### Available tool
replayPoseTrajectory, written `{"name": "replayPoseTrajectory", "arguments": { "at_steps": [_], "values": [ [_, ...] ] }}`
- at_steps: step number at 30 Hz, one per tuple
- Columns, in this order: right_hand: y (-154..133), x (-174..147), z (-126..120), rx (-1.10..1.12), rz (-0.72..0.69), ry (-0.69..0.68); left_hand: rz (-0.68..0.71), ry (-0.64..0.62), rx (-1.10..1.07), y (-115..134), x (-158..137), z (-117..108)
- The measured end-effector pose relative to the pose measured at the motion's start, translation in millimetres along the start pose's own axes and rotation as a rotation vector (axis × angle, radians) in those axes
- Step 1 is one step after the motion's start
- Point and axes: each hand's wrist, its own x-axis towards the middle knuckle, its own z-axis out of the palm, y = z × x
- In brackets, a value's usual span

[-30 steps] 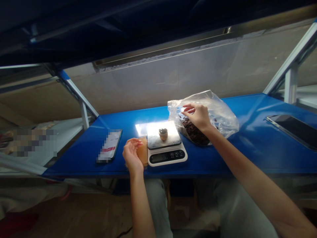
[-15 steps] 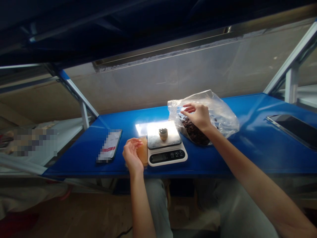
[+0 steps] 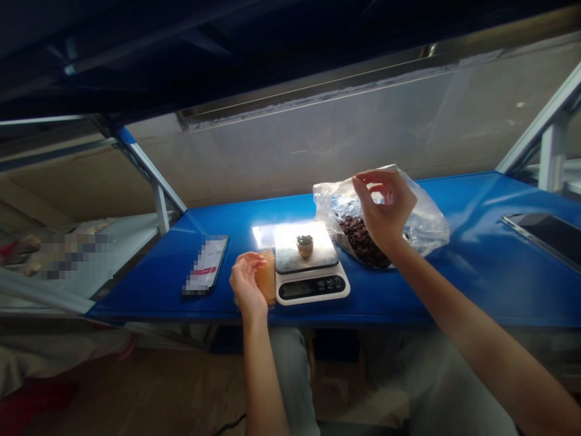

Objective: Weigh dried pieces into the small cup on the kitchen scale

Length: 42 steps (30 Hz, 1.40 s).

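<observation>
My left hand [image 3: 249, 280] rests at the left side of a white digital kitchen scale [image 3: 313, 289], fingers loosely curled and apart, beside a flat yellowish packet [image 3: 266, 280] that it partly covers. On the scale's plate stands a small tan cup [image 3: 305, 246] filled with dark pieces. My right hand [image 3: 385, 206] is raised over a clear plastic bag [image 3: 426, 212] of dark brown flakes [image 3: 361, 239]. Its thumb and forefinger are pinched together at the line of the bag's upper edge; what is between them, if anything, cannot be made out.
A phone [image 3: 206, 264] with a lit screen lies on the blue table [image 3: 158, 284] at the left. Another dark-screened device [image 3: 544, 236] lies at the far right. Metal frame posts [image 3: 157, 197] flank the table, and a dark blue shelf [image 3: 227, 60] hangs overhead.
My right hand has risen and shifted right over the bag, its fingers going from spread to pinched. My left hand stays beside the scale. The whole view has shifted slightly.
</observation>
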Motion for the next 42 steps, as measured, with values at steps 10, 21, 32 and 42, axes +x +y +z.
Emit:
{"name": "replayPoseTrajectory", "arguments": {
  "at_steps": [10, 21, 32, 42],
  "values": [
    [-5, -23, 14, 0.153, -0.346, -0.569, -0.005, 0.004, -0.007, 1, 0, -1],
    [-9, -31, 17, 0.216, -0.241, -0.764, -0.025, 0.022, -0.042, 2, -1, 1],
    [-4, -31, 17, 0.217, -0.279, -0.831, -0.038, 0.028, -0.068, 3, -1, 1],
    [-2, -30, 18, 0.127, -0.331, -0.895, -0.035, 0.026, -0.066, 3, -1, 2]
  ]
}}
